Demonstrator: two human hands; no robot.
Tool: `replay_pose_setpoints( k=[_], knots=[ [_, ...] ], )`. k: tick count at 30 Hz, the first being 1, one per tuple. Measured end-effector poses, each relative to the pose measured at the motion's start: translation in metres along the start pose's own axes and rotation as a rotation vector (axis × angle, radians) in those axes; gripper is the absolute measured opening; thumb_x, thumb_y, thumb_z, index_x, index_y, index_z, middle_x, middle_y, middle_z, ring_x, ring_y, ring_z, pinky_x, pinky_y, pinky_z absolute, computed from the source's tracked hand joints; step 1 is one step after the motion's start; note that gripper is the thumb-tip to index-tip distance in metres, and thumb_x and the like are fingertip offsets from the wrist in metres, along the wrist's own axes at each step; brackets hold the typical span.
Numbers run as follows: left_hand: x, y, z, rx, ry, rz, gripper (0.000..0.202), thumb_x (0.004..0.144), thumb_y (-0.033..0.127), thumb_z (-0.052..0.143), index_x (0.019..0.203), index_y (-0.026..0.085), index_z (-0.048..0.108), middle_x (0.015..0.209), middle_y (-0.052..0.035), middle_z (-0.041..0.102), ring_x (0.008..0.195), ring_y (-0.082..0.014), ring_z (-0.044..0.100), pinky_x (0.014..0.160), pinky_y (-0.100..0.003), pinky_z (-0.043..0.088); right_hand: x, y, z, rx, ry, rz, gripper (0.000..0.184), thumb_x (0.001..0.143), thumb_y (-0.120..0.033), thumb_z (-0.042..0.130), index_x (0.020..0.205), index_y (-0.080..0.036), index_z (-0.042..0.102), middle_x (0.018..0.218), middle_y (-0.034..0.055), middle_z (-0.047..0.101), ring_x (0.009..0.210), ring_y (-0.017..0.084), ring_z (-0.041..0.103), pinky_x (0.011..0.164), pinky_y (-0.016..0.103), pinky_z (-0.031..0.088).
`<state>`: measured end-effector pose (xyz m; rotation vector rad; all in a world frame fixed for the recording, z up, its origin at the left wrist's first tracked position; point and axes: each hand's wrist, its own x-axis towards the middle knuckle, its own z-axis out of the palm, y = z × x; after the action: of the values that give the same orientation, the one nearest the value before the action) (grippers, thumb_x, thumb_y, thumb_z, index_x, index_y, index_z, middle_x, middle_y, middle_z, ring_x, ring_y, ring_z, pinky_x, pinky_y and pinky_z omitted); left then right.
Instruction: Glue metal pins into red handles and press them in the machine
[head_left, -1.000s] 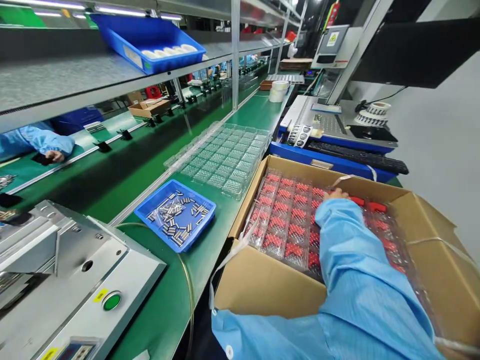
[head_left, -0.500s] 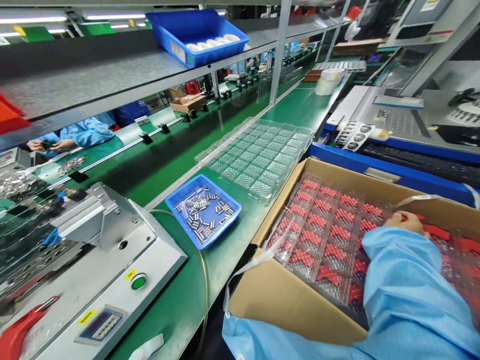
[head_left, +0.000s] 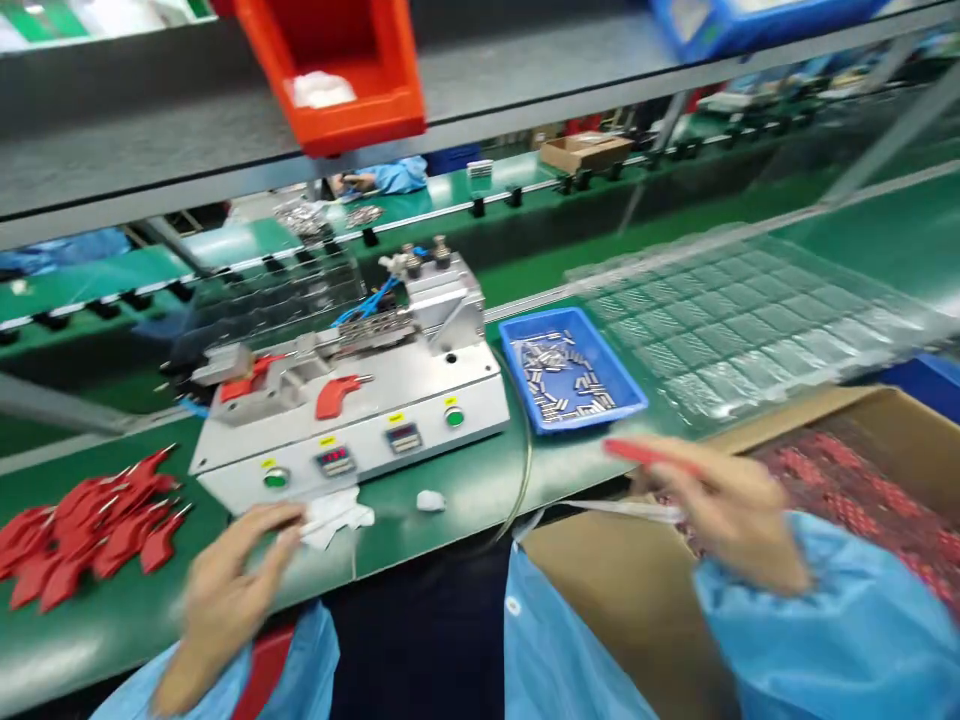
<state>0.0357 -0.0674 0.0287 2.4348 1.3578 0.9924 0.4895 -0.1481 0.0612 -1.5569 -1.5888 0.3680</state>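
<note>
Pinching a slim red piece (head_left: 649, 455), blurred, between thumb and fingers, the right hand (head_left: 724, 510) extends over the edge of an open brown cardboard box (head_left: 611, 585). Box contents, at three o'clock from that hand: red parts (head_left: 847, 500) in clear plastic packing. At ten o'clock: one shallow blue tray (head_left: 615, 380) of loose silvery metal pins (head_left: 551, 360). At twelve: one transparent gridded plastic sheet (head_left: 720, 320), on the green bench (head_left: 450, 530). Left hand (head_left: 232, 580), at nine: thumb and forefinger curved towards a crumpled white scrap (head_left: 337, 513); whether they grip it cannot be told. From the left hand, between one and two o'clock: one silver-grey metal machine (head_left: 420, 385), two green buttons, a red handle-shaped part (head_left: 335, 397) with metal tip on top. At nine to ten: a heap of red handle-shaped parts (head_left: 97, 520), metal-tipped. Towards twelve: one orange-red bin (head_left: 367, 125), on the grey shelf.
</note>
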Motion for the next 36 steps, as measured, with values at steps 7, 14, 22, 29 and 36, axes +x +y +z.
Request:
replay_pose_setpoints(
  k=[7, 14, 22, 29, 36],
  knots=[
    [0.002, 0.050, 0.057, -0.581, -0.318, 0.162, 0.038, 0.106, 0.033, 0.055, 0.139, 0.017, 0.057, 0.121, -0.0144, 0.070, 0.106, -0.0202, 0.069, 0.095, -0.031, 0.056, 0.001, -0.075, 0.146, 0.431, -0.442, -0.495, 0.026, 0.106, -0.032, 0.056, 0.124, -0.020, 0.070, 0.088, 0.0041, 0.074, 0.072, 0.012, 0.065, 0.068, 0.025, 0.052],
    [-0.045, 0.017, 0.055, -0.922, -0.247, -0.628, 0.039, 0.102, 0.051, 0.060, 0.105, 0.013, 0.069, 0.083, -0.0065, 0.071, 0.070, -0.0147, 0.066, 0.065, -0.024, 0.053, -0.016, -0.024, 0.190, 0.215, -0.250, -0.086, 0.049, 0.093, -0.039, 0.074, 0.137, -0.023, 0.058, 0.092, 0.0037, 0.067, 0.080, 0.017, 0.066, 0.077, 0.031, 0.058],
    [-0.047, 0.007, 0.065, -1.226, -0.069, -0.947, 0.056, 0.091, 0.066, 0.069, 0.107, 0.013, 0.061, 0.075, -0.0025, 0.065, 0.059, -0.0117, 0.061, 0.058, -0.023, 0.050, -0.008, -0.019, 0.229, 0.277, -0.416, -0.022, 0.016, 0.094, -0.032, 0.065, 0.108, -0.022, 0.065, 0.120, 0.0116, 0.071, 0.114, 0.025, 0.069, 0.100, 0.042, 0.058],
    [-0.043, 0.013, 0.055, -1.137, 0.022, -0.893, 0.051, 0.091, 0.061, 0.071, 0.108, 0.013, 0.065, 0.086, -0.0033, 0.065, 0.071, -0.0116, 0.060, 0.063, -0.022, 0.050, 0.006, -0.058, 0.200, 0.267, -0.485, -0.030, 0.022, 0.097, -0.036, 0.061, 0.112, -0.022, 0.066, 0.092, 0.0051, 0.073, 0.076, 0.018, 0.068, 0.072, 0.029, 0.057],
    [-0.045, 0.014, 0.052, -1.043, -0.007, -0.787, 0.035, 0.098, 0.045, 0.067, 0.116, 0.016, 0.068, 0.103, -0.0064, 0.070, 0.089, -0.0161, 0.066, 0.080, -0.025, 0.054, 0.007, -0.071, 0.208, 0.264, -0.488, -0.059, 0.014, 0.095, -0.031, 0.061, 0.105, -0.023, 0.068, 0.079, -0.0001, 0.070, 0.062, 0.015, 0.061, 0.061, 0.025, 0.053]
  ],
)
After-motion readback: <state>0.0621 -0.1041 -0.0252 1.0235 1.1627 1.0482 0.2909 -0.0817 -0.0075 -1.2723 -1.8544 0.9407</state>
